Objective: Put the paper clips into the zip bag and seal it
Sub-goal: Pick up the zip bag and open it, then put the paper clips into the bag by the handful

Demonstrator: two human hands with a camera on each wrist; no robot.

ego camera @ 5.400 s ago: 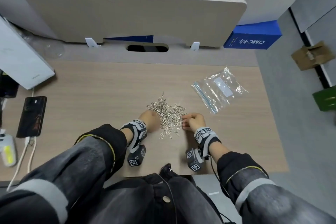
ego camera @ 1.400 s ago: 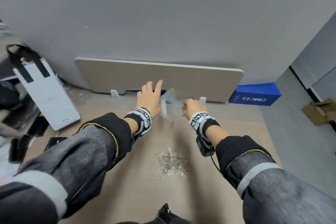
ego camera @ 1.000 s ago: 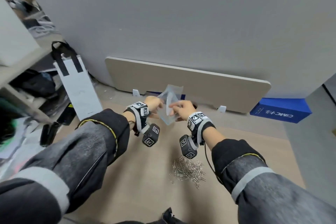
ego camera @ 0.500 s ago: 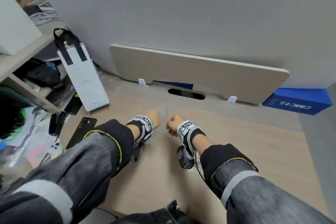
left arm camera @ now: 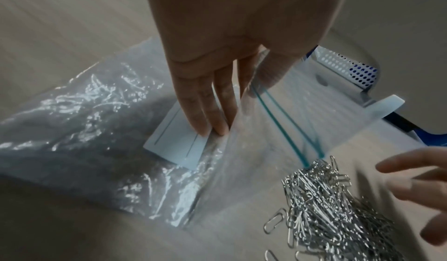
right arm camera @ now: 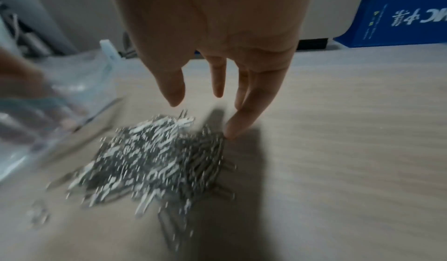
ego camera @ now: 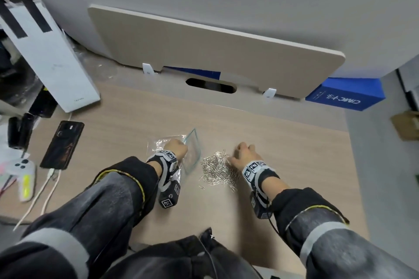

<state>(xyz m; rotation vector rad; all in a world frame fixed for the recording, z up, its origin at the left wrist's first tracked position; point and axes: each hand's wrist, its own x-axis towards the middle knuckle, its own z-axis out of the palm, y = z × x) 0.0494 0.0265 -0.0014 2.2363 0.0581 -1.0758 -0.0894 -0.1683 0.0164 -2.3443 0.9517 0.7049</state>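
A pile of silver paper clips (ego camera: 217, 169) (left arm camera: 326, 207) (right arm camera: 157, 150) lies on the wooden desk (ego camera: 283, 147). Just left of it lies the clear zip bag (ego camera: 192, 154) (left arm camera: 96, 131) (right arm camera: 60, 97), which has a teal zip line and a white label. My left hand (ego camera: 175, 149) (left arm camera: 229, 55) presses straight fingers (left arm camera: 205, 120) on the label and holds the mouth edge raised beside the pile. My right hand (ego camera: 244, 156) (right arm camera: 217, 55) is open at the pile's right side, fingers spread, holding nothing. One fingertip (right arm camera: 229, 133) touches the desk at the pile's edge.
A black phone (ego camera: 62, 145) and white cables (ego camera: 45, 190) lie at the desk's left, beside a white paper bag (ego camera: 49, 59). A beige divider panel (ego camera: 215, 52) with a cable slot (ego camera: 210, 85) stands behind. A blue box (ego camera: 344, 95) sits at the far right.
Both hands held the bag in the air close together. Now the bag is down on the desk left of the clips, and my right hand has let go and moved to the pile's right.
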